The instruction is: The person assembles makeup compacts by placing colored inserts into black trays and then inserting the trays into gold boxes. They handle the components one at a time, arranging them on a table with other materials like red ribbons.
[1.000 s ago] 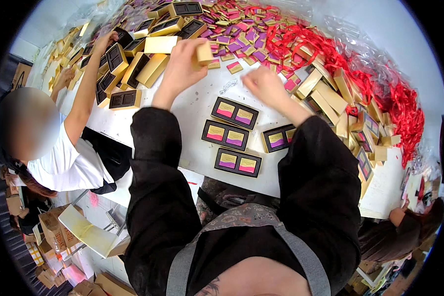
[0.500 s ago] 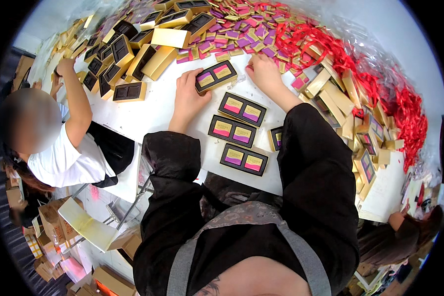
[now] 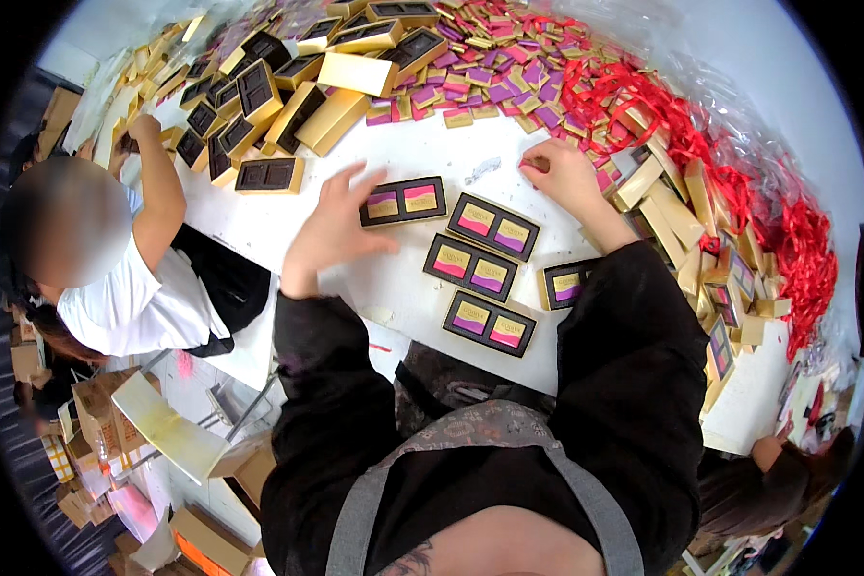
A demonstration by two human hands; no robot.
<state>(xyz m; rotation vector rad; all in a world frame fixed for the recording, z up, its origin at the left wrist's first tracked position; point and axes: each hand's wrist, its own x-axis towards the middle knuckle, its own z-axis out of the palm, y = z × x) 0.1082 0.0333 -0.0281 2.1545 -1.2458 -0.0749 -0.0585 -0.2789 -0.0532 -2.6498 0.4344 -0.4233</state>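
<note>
One box (image 3: 402, 202) lies on the table (image 3: 394, 283) beside our spread left hand (image 3: 341, 223); we judge it light, stiff, best held by its long edges. Our right hand (image 3: 564, 177) is bunched, contents unclear.

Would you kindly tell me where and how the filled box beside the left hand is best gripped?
Probably from the left: with the left hand, pinch the filled box across its long walls near its left end. It lies flat, lengthwise roughly left to right, and its right end sits close to the next box. Keeping off the top spares the two packets inside.
</note>
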